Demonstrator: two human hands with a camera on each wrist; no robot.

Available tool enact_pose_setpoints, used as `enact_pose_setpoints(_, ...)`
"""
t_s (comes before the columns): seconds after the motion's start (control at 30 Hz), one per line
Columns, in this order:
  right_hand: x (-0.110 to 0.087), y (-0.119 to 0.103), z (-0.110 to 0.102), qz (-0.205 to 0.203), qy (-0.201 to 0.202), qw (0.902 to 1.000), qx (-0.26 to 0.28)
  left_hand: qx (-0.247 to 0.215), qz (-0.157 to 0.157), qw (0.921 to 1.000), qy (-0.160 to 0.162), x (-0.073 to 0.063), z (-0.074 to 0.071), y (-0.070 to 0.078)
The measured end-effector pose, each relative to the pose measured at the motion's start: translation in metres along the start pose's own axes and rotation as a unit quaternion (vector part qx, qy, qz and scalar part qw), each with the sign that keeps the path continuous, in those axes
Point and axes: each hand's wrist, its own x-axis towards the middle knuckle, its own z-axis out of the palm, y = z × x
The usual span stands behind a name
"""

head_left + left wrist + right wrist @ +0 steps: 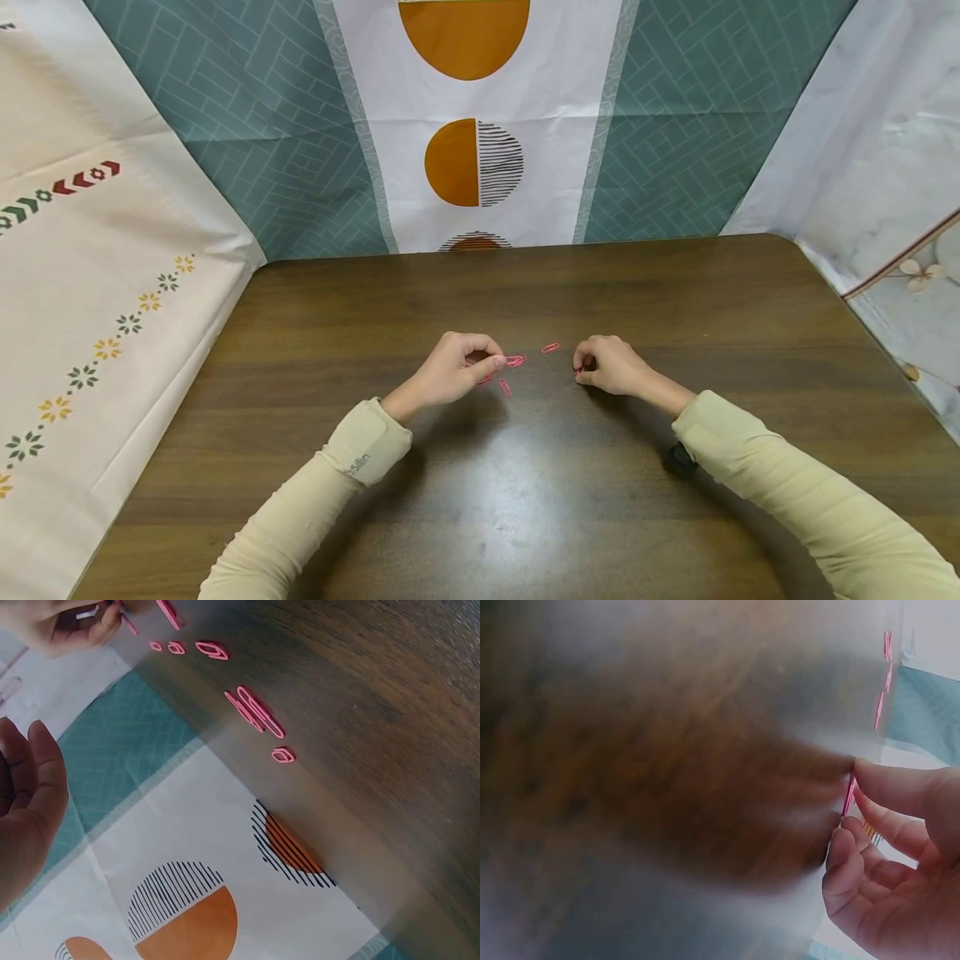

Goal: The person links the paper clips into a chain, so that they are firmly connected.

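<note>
Pinched between the thumb and fingertips of my right hand [611, 365] is a pink paper clip [849, 795], held low over the table. My left hand [459, 368] is raised over several other pink paper clips [516, 361], its thumb and forefinger bent toward each other. In the left wrist view, the fingertips of that left hand [30, 802] stand slightly apart with nothing seen between them. One loose clip [551, 347] lies between the hands, and another [506, 388] lies just below the left fingertips. The left hand partly hides the clips beneath it.
A dark brown wooden table [480, 500] carries the clips. Behind it hangs a teal and white cloth [480, 100] with orange half circles. A cream cloth [112, 375] with flower patterns covers the left side, and a pale marbled cloth [885, 167] the right.
</note>
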Motion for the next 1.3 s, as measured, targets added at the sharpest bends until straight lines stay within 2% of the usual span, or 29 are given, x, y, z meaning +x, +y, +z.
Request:
enact_pose_setpoints(0.23, 0.003, -0.001, -0.001, 0.036, -0.005, 0.9993, -0.005, -0.007, -0.002, 1.0000, 0.003, 0.001, 0.001, 0.000)
enact_pose_setpoints(0.5, 0.004, -0.001, -0.002, 0.042, -0.005, 0.9991, 0.003, -0.010, -0.007, 0.9999, -0.001, 0.001, 0.001, 0.000)
enact_pose_setpoints(0.67, 0.005, 0.000, -0.001, 0.047, 0.001, 0.9987, 0.023, -0.020, -0.023, 0.9995, 0.000, 0.002, 0.001, 0.000)
enact_pose_setpoints(0.83, 0.003, -0.002, -0.002, 0.040, -0.010, 0.9976, 0.057, -0.030, -0.038, 0.9988, 0.001, 0.002, 0.001, 0.000)
enact_pose_setpoints(1.03, 0.000, -0.015, -0.010, 0.020, -0.018, 0.9919, 0.125, -0.033, -0.049, 0.9982, 0.012, 0.003, 0.000, 0.000)
enact_pose_setpoints(1.17, -0.001, -0.025, -0.014, 0.002, -0.003, 0.9876, 0.157, -0.028, -0.052, 0.9982, 0.012, 0.003, -0.001, 0.001)
enact_pose_setpoints(1.3, -0.004, -0.036, -0.017, -0.019, 0.035, 0.9854, 0.166, -0.020, -0.056, 0.9981, 0.016, 0.003, -0.001, 0.002)
